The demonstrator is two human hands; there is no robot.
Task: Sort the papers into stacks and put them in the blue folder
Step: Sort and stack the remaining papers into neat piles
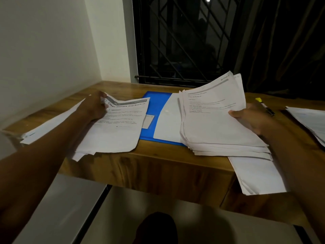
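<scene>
- A home study corner or small office, as far as it shows: a wooden desk [158,166] stands pushed into the corner of a plain white wall [44,50].
- Behind the desk is a window [207,23] with a black metal grille [175,50], dark outside. A dark curtain [281,41] hangs beside it.
- Desk-work things lie on top: printed papers [216,120], a blue folder [158,99] and a yellow-capped marker [263,104].
</scene>
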